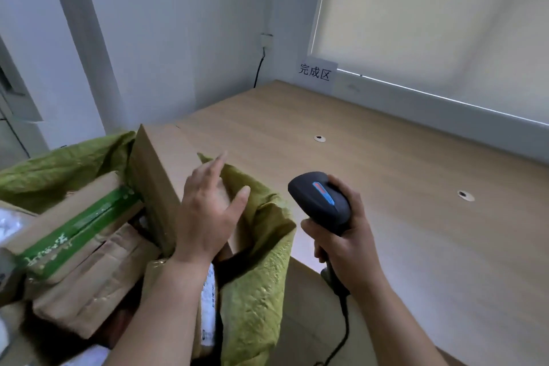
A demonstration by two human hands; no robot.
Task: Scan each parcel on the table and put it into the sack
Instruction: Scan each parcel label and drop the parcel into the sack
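Note:
A green woven sack [258, 270] stands open at the table's left edge, full of cardboard parcels. A tall brown box [160, 169] leans upright in its mouth. My left hand [208, 211] rests flat against that box with fingers spread, holding nothing. Below it lie a box with a green printed strip [80, 226] and a taped carton [89, 285]. My right hand [347, 244] is shut on a black barcode scanner [320, 202] with a blue-red label, its cable hanging down.
The wooden table [401, 187] stretches to the right, with two round cable holes [319, 138] [465, 195]. A paper sign [315, 72] hangs on the wall under a window blind. A black cable [259, 68] runs down the corner wall.

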